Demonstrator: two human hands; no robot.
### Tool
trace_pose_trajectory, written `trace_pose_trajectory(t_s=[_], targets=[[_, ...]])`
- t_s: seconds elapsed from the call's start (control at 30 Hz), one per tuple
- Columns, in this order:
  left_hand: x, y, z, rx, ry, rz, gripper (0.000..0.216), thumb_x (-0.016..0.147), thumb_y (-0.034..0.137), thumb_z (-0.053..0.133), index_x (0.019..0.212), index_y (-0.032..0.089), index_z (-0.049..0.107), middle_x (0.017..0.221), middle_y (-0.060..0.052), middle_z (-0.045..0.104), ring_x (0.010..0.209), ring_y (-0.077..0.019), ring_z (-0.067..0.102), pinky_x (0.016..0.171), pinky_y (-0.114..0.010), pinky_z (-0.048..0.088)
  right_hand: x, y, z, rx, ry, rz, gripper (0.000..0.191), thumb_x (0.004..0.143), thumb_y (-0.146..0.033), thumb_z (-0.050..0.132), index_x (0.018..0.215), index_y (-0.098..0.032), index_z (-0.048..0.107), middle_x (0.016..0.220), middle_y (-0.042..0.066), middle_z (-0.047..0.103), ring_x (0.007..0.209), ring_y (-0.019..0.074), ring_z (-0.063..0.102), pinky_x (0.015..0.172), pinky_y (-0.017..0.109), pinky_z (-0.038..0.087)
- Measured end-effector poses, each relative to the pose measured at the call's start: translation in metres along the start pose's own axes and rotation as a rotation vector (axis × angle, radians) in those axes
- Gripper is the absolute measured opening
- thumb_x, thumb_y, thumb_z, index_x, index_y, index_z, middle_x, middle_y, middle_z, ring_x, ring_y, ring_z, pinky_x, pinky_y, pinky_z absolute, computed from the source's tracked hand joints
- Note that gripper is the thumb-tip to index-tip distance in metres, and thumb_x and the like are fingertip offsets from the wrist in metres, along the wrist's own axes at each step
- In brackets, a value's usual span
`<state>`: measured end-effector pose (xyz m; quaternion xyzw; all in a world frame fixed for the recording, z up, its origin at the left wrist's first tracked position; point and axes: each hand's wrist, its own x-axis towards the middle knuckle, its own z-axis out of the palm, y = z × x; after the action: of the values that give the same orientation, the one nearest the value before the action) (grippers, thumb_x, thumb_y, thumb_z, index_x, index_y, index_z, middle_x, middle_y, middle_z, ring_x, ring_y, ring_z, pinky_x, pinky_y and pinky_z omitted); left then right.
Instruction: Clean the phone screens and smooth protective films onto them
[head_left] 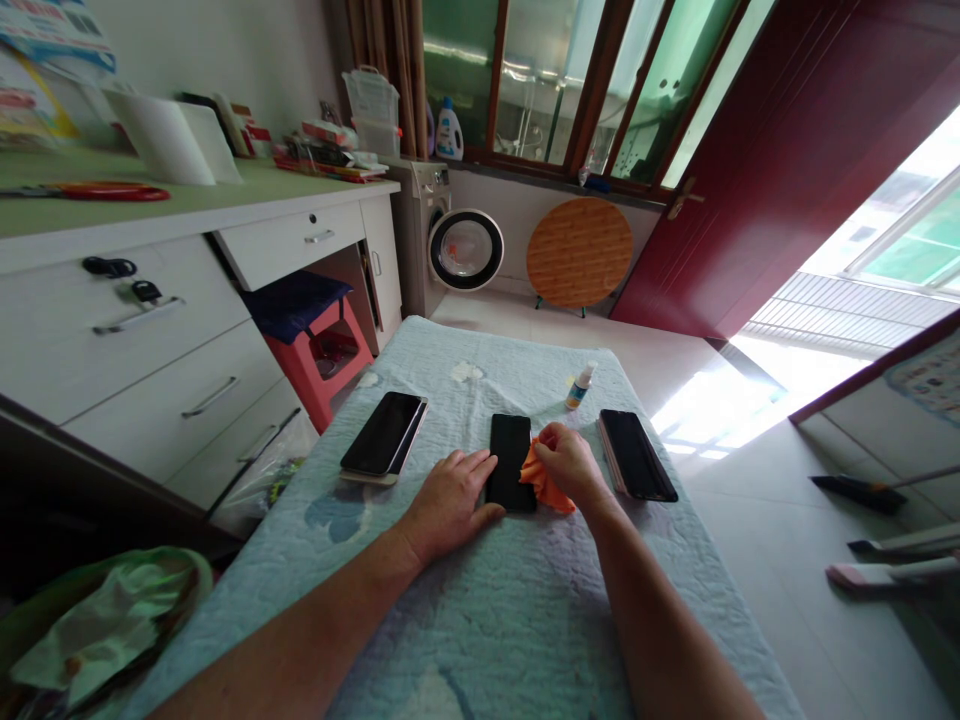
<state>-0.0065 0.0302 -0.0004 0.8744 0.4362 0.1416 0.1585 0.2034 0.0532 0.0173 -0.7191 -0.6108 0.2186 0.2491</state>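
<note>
Lengthwise, the middle phone points forward, the spread left hand touching its left edge, the right hand pinching an orange cloth against its right.

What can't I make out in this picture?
All in the head view:
Middle phone: underside hidden against the blue cover.
Orange cloth: gripped part hidden by the right hand.
Spray bottle: label too small to read.
Red-handled tool: far end cut off by the left edge.

Black phone, cloth (bright orange)
</note>
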Motion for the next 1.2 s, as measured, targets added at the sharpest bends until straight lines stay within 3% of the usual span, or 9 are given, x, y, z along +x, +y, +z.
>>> trace_pose_trajectory(t_s=[0.27, 0.57, 1.2], targets=[[0.000, 0.000, -0.001, 0.017, -0.010, 0.002, 0.064, 0.085, 0.054, 0.059, 0.134, 0.014, 0.050, 0.139, -0.015, 0.051, 0.120, -0.0320, 0.050, 0.102, -0.045, 0.039, 0.003, -0.002, 0.009, 0.065, 0.099, -0.005, 0.006, 0.077, -0.022, 0.052, 0.073, -0.020, 0.056, 0.066, -0.001, 0.060, 0.063, 0.0123, 0.055, 0.059, 0.021, 0.037], [0.000, 0.002, -0.004, -0.013, -0.006, 0.000, 0.061, 0.085, 0.052, 0.059, 0.134, 0.016, 0.051, 0.137, -0.014, 0.053, 0.118, -0.0314, 0.051, 0.099, -0.045, 0.042, 0.004, -0.016, 0.009, 0.152, 0.094, 0.029, 0.007, 0.080, -0.018, 0.050, 0.074, -0.018, 0.053, 0.062, 0.000, 0.061, 0.052, 0.0104, 0.057, 0.050, 0.019, 0.038], [0.000, 0.003, -0.003, -0.003, 0.003, 0.001, 0.062, 0.084, 0.049, 0.062, 0.134, 0.014, 0.051, 0.135, -0.013, 0.054, 0.115, -0.0313, 0.051, 0.099, -0.044, 0.042, 0.020, -0.010, 0.019, 0.222, 0.197, -0.019, 0.006, 0.080, -0.022, 0.046, 0.075, -0.020, 0.050, 0.068, 0.001, 0.062, 0.065, 0.0138, 0.058, 0.061, 0.023, 0.041]])
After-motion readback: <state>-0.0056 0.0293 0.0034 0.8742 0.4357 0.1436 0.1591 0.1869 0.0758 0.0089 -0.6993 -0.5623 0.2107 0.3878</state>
